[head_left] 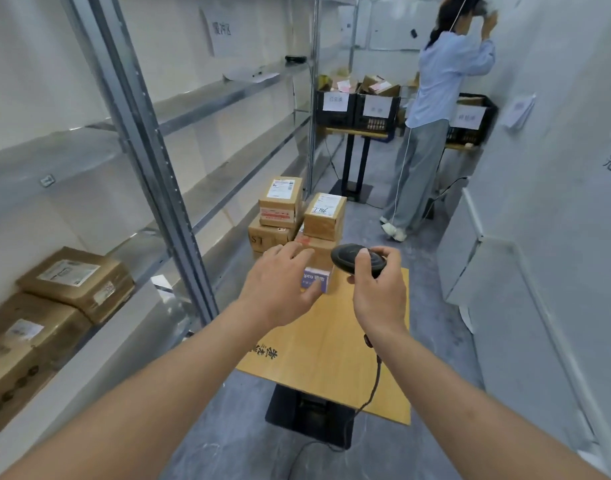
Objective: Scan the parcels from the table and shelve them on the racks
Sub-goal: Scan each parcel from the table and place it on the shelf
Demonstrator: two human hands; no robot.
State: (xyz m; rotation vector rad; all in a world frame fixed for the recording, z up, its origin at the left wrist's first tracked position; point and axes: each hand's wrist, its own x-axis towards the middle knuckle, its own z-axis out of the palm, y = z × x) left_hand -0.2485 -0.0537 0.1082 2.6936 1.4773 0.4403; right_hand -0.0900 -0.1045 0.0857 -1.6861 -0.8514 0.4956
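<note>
Several cardboard parcels [324,215] are stacked at the far end of the wooden table [335,355]. In front of them stands a small box with a purple label [314,279]. My left hand [280,285] reaches over this small box with fingers spread, thumb near its side; I cannot tell if it touches. My right hand [376,289] grips a black handheld scanner [351,259], held just right of the stack, its cable [373,386] hanging down to the floor. Parcels [77,282] lie on the lower rack shelf at left.
Metal racks [151,168] run along the left wall, upper shelves mostly bare. A person [432,109] stands at the far right by black crates [357,109] on stands. White cabinets [505,271] line the right side. The aisle floor is narrow.
</note>
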